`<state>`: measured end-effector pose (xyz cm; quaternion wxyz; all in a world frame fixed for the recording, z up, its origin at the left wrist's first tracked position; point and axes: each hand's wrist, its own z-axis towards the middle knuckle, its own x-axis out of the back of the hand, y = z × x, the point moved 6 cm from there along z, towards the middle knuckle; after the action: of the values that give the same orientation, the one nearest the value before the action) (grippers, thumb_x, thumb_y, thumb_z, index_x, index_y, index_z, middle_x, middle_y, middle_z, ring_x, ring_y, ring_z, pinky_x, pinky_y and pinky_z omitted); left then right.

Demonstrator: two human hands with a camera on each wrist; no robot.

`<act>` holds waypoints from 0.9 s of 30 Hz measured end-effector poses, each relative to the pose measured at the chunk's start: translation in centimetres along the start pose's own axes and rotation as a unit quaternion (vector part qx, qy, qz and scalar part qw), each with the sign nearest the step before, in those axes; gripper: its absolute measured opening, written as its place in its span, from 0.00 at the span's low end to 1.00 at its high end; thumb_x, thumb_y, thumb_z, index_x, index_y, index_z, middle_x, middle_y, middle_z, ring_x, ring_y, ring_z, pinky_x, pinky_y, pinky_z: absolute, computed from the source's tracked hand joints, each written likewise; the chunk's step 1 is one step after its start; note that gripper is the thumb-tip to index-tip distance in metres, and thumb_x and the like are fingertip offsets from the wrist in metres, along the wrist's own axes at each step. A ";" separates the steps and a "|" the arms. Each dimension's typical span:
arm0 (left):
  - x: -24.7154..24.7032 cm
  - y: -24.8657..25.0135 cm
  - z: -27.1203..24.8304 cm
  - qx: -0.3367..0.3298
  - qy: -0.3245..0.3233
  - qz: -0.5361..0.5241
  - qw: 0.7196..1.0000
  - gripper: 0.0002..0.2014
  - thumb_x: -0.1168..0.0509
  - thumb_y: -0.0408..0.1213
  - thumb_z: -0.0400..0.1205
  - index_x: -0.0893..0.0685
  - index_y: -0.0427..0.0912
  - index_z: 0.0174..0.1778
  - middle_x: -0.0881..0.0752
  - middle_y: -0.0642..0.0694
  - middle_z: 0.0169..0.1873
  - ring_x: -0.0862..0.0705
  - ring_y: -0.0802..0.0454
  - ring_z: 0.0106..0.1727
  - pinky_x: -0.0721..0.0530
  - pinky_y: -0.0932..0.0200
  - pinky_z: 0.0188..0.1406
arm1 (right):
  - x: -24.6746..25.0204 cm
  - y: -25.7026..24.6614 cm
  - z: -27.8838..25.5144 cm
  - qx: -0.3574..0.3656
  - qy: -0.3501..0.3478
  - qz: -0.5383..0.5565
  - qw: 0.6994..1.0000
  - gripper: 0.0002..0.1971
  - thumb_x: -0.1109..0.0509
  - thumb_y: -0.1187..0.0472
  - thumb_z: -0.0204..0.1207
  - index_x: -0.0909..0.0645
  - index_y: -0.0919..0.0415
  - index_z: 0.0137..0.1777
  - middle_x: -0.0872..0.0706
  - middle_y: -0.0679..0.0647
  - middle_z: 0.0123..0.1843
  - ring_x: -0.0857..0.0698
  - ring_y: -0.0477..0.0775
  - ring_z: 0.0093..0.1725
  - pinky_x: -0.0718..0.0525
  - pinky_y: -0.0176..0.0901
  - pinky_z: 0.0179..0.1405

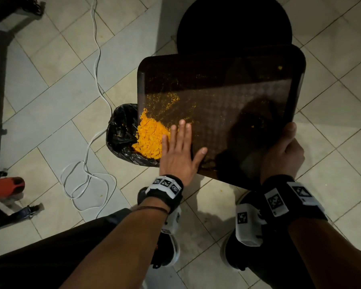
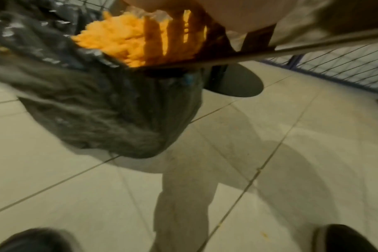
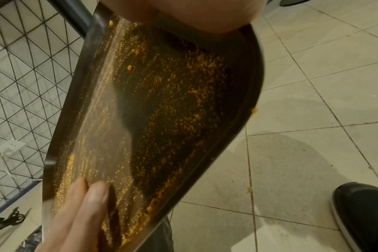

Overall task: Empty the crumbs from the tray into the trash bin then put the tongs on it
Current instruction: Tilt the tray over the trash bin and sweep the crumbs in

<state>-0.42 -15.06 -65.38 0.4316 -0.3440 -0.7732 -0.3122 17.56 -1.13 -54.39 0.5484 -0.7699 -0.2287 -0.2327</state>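
A dark brown tray (image 1: 227, 90) is tilted, its low left corner over the trash bin (image 1: 121, 130), which is lined with a black bag. A heap of orange crumbs (image 1: 150, 138) lies at that corner, spilling over the edge. My left hand (image 1: 186, 142) lies flat on the tray, its straight fingers against the heap. My right hand (image 1: 288, 140) grips the tray's near right corner, thumb on top. Fine crumbs dust the tray (image 3: 162, 102) in the right wrist view, where left fingers (image 3: 93, 201) show. The left wrist view shows the crumbs (image 2: 119, 39) above the bag (image 2: 86, 105). No tongs are in view.
A white cable (image 1: 96, 59) loops over the tiled floor left of the bin. A round black base (image 1: 233, 24) stands behind the tray. A red object (image 1: 6, 186) lies at far left. A wire mesh fence (image 3: 22, 85) runs nearby. My shoes (image 3: 360, 213) stand below the tray.
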 end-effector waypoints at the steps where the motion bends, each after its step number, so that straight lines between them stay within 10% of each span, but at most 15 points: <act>1: -0.5 -1.2 0.1 0.015 -0.010 0.005 1.000 0.40 0.71 0.68 0.84 0.71 0.46 0.85 0.72 0.46 0.84 0.72 0.45 0.85 0.67 0.41 0.84 | 0.2 0.0 0.2 0.001 0.005 -0.001 1.000 0.29 0.56 0.44 0.88 0.18 0.62 0.47 0.19 0.54 0.42 0.21 0.55 0.43 0.29 0.41 0.42; 12: 0.0 0.2 -1.8 -0.069 -0.012 0.029 0.997 0.39 0.74 0.67 0.83 0.70 0.47 0.85 0.71 0.47 0.85 0.70 0.46 0.86 0.65 0.42 0.85 | 0.2 -0.8 0.5 0.012 0.016 0.008 1.000 0.31 0.56 0.43 0.88 0.16 0.65 0.50 0.19 0.54 0.42 0.20 0.56 0.43 0.30 0.41 0.40; 21: -1.0 -5.6 -1.1 0.006 -0.038 0.032 0.999 0.41 0.75 0.69 0.82 0.63 0.49 0.87 0.66 0.50 0.86 0.74 0.46 0.84 0.70 0.41 0.84 | 1.4 -2.1 1.1 0.037 0.050 0.005 0.998 0.27 0.54 0.47 0.89 0.26 0.63 0.37 0.26 0.47 0.28 0.28 0.38 0.27 0.34 0.20 0.18; 27: 0.1 0.5 -3.4 -0.071 -0.024 -0.026 0.997 0.41 0.77 0.68 0.81 0.68 0.48 0.86 0.69 0.48 0.86 0.71 0.48 0.85 0.68 0.45 0.85 | 1.1 -2.4 1.0 0.043 0.046 0.011 0.998 0.26 0.55 0.47 0.89 0.24 0.60 0.39 0.25 0.47 0.30 0.27 0.45 0.29 0.34 0.19 0.20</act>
<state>1.51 -17.38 -63.73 0.3793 -0.3609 -0.7677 -0.3694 17.10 0.65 -52.28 0.5935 -0.7367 -0.2040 -0.2519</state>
